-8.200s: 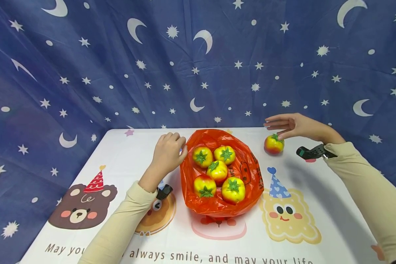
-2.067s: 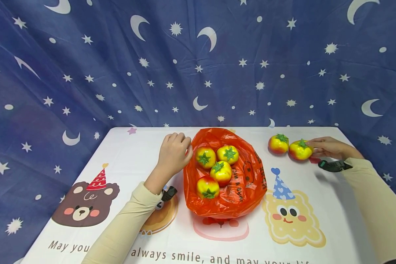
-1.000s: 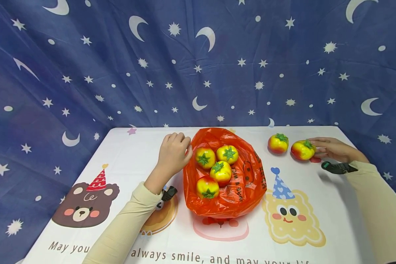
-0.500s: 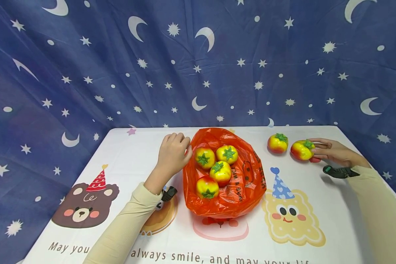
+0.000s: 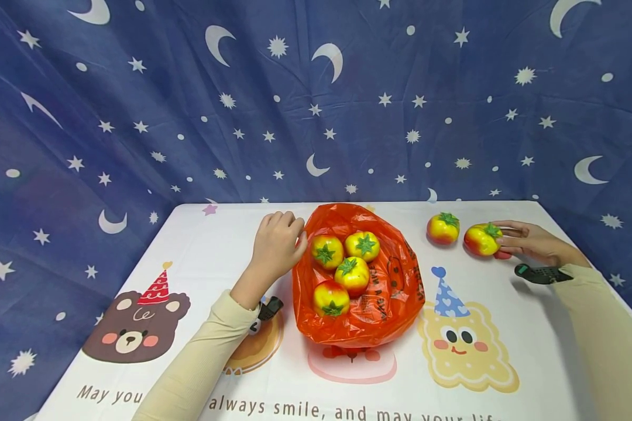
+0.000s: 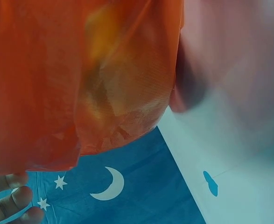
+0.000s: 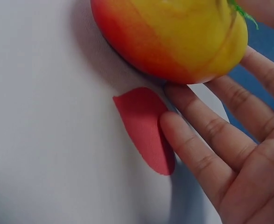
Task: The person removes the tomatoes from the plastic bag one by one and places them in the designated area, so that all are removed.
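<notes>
In the head view, my left hand (image 5: 276,245) grips the left rim of an open red plastic bag (image 5: 395,316). Several yellow-red toy tomatoes with green star-shaped leaves lie inside, one of them a tomato (image 5: 331,298) near the front. My right hand (image 5: 539,242) is at the right side of another tomato (image 5: 481,240) on the table. In the right wrist view its fingers are loosely extended, close by or touching that tomato (image 7: 174,37). Just left of it stands a further tomato (image 5: 443,228). The left wrist view shows fingertips (image 6: 13,200) below the bag (image 6: 122,79).
A white tablecloth (image 5: 548,351) printed with cartoon figures and lettering covers the table. A blue curtain (image 5: 295,146) with moons and stars hangs along the back and left edges. Black wrist cameras, such as the right camera (image 5: 542,273), sit near both hands.
The front-right tomato left the bag and now stands right of the lone one. Over the last two seconds it shifted slightly right, and my right hand's fingers loosened. My left hand stays at the rim.
</notes>
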`<action>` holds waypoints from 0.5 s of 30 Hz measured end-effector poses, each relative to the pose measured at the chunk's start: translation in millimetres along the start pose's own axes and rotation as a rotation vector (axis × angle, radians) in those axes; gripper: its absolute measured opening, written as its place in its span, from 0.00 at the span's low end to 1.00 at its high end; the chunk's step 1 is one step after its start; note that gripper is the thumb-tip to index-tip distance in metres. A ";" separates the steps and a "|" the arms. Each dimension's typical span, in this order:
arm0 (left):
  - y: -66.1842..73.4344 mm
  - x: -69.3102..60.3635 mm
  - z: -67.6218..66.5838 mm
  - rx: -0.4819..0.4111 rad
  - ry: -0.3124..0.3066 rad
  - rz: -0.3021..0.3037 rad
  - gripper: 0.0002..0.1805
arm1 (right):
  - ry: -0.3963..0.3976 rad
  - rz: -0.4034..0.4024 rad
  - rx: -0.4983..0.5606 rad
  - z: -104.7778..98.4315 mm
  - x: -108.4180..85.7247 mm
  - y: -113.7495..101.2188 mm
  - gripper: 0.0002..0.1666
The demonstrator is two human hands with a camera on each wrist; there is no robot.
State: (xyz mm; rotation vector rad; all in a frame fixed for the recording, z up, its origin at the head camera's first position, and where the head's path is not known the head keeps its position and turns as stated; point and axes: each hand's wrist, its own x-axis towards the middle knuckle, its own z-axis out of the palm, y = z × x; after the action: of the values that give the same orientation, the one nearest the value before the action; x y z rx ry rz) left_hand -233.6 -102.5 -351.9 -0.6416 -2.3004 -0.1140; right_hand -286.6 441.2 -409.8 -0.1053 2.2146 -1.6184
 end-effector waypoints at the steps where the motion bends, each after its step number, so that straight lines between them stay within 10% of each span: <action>1: 0.0 -0.1 0.0 0.000 0.001 0.000 0.05 | -0.005 -0.003 0.014 -0.2 -0.3 -0.4 0.23; 15: -0.1 0.1 1.5 0.005 0.027 0.013 0.06 | -0.049 -0.004 -0.151 -7.8 -6.9 -8.7 0.26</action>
State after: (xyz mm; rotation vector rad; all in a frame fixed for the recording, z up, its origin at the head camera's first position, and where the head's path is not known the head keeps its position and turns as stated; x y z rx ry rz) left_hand -234.6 -102.2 -352.9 -0.6490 -2.2695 -0.1101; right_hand -284.5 447.4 -397.9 -0.1886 2.2974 -1.4337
